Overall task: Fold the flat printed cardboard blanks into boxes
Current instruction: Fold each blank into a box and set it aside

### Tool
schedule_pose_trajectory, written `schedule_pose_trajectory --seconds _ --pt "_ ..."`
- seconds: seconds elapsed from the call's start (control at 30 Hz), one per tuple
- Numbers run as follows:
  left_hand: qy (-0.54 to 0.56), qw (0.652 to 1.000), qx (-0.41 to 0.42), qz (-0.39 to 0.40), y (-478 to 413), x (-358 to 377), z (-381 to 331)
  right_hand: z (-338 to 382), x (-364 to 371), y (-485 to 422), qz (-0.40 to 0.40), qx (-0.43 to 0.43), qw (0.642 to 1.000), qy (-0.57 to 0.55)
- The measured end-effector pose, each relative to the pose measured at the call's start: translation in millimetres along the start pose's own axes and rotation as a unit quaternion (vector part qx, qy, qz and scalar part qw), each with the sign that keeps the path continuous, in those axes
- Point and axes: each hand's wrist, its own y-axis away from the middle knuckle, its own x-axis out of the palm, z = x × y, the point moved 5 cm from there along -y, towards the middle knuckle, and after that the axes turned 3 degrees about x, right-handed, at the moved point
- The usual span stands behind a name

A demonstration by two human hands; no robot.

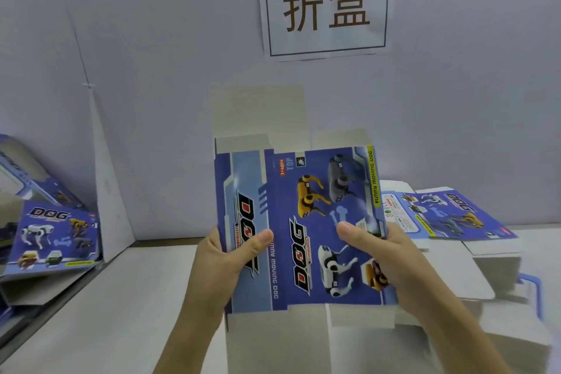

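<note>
I hold one blue printed cardboard blank upright in front of me, above the table. It shows robot dogs and the word DOG, with plain white flaps at its top and bottom. My left hand grips its left edge, thumb on the printed face and fingers behind. My right hand grips the right edge the same way. The blank bends slightly along a vertical crease left of its middle.
A stack of flat blanks lies on the table at the right. Folded boxes lean at the left near a white panel. A paper sign hangs on the wall behind. The white table spreads below my hands.
</note>
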Motion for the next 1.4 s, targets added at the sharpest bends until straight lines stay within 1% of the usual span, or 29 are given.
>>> schedule_pose_trajectory --seconds 0.07,0.17,0.23,0.43,0.53,0.67,0.73,0.77,0.83,0.87,0.97,1.1,1.17,1.23,1.3,1.37,1.4 --pt "0.023 1.000 -0.007 0.015 0.5 2.2 -0.6 1.5 1.0 1.6 0.014 -0.004 1.000 -0.018" --pt "0.019 1.000 0.000 0.002 0.6 4.4 0.5 2.6 -3.8 2.6 -0.032 -0.012 0.999 -0.037" --pt "0.017 1.000 0.002 0.003 1.3 6.9 0.6 -1.0 -7.9 -0.1 -0.048 -0.007 0.998 -0.033" --pt "0.014 1.000 0.003 0.006 -0.8 3.4 2.6 -2.7 -7.6 0.2 -0.065 0.004 0.997 -0.039" --pt "0.008 1.000 0.008 0.004 -1.8 0.8 1.8 2.0 -3.5 0.0 -0.061 -0.013 0.998 -0.026" --pt "0.027 1.000 0.005 -0.001 -1.0 -1.4 0.7 -1.5 1.9 -0.2 -0.009 0.004 0.999 -0.036" --pt "0.042 0.999 -0.002 0.027 0.0 -0.5 0.2 -5.4 1.7 -0.7 0.012 0.030 0.998 -0.045" --pt "0.044 0.998 -0.005 0.050 1.0 1.4 -0.7 -4.0 2.8 0.0 0.026 0.026 0.998 -0.059" --pt "0.033 0.995 0.000 0.089 3.5 6.8 -4.1 -0.2 8.1 3.3 0.078 0.013 0.994 -0.082" --pt "0.028 0.994 0.010 0.102 4.6 9.7 -6.8 -0.6 9.0 3.6 0.094 0.010 0.993 -0.077" --pt "0.032 0.990 0.044 0.131 7.7 17.0 -14.8 2.5 8.4 5.6 0.107 -0.016 0.993 -0.045" --pt "0.000 0.988 0.066 0.139 12.0 21.5 -17.9 9.7 12.4 8.5 0.125 -0.077 0.986 0.074" --pt "-0.008 0.987 0.069 0.144 14.5 23.2 -16.7 12.7 16.4 9.2 0.127 -0.095 0.984 0.077" --pt "-0.006 0.985 0.081 0.149 16.0 25.4 -17.4 18.0 18.3 7.1 0.126 -0.107 0.986 0.003" --pt "-0.014 0.983 0.092 0.159 19.1 28.8 -19.0 24.1 16.4 5.5 0.118 -0.102 0.980 -0.124" --pt "-0.017 0.980 0.099 0.173 23.3 34.3 -20.8 22.1 16.5 5.0 0.139 -0.086 0.952 -0.258" --pt "-0.018 0.977 0.098 0.188 25.2 41.3 -24.9 18.8 15.2 4.1 0.133 -0.076 0.943 -0.296"
